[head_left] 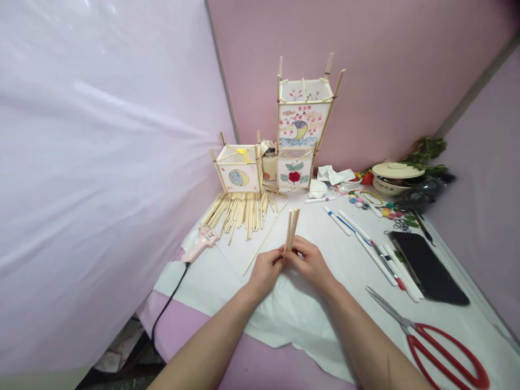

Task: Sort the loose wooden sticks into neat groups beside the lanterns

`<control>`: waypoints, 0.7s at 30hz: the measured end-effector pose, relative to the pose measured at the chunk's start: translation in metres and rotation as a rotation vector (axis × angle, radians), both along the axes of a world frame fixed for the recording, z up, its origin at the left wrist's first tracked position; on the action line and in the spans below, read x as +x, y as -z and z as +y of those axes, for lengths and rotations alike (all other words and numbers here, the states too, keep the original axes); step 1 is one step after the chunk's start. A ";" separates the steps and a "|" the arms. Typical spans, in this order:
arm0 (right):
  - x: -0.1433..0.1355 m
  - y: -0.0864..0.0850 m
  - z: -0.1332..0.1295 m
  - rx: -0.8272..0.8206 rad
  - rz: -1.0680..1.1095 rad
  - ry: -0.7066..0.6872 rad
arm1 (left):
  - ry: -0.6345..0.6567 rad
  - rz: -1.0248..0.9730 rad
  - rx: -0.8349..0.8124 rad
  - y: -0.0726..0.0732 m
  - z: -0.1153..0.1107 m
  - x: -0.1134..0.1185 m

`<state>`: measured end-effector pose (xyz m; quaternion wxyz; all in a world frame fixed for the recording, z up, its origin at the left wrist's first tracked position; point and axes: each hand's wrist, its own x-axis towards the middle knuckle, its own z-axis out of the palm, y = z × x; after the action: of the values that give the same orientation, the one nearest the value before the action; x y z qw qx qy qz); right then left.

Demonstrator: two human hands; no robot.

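Both my hands meet at the middle of the table, closed around a small bunch of wooden sticks (291,230) that stands upright between them. My left hand (266,265) grips the bunch from the left, its fingertips partly hidden. From the other side my right hand (309,260) pinches the same sticks with thumb and fingers. Just left of them a single thin stick (264,241) lies slantwise on the white sheet (227,276). Beyond it a fanned pile of sticks (244,214) spreads in front of a small paper lantern (239,177) with a drawn moon.
A taller lantern (300,124) stands at the back. At left lies a pink glue gun (201,244) with a black cord. Rightward are several pens (371,254), a black phone (428,268), red-handled scissors (422,336) and a lidded bowl (394,179). Fabric walls enclose the table.
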<state>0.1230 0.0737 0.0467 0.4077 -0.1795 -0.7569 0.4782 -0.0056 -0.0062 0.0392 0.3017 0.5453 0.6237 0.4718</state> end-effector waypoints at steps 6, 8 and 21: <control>0.001 0.005 0.004 -0.016 0.038 0.125 | -0.069 0.147 0.030 -0.010 0.001 -0.025; 0.001 0.006 0.005 -0.023 0.036 0.183 | -0.274 0.283 0.028 -0.018 0.003 -0.044; 0.000 0.006 0.007 -0.029 0.027 0.159 | -0.404 0.891 -0.634 -0.033 0.057 -0.090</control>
<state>0.1227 0.0806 0.0410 0.4520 -0.2385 -0.7276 0.4576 -0.0952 0.0510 0.0722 0.0626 0.4445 0.8929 0.0354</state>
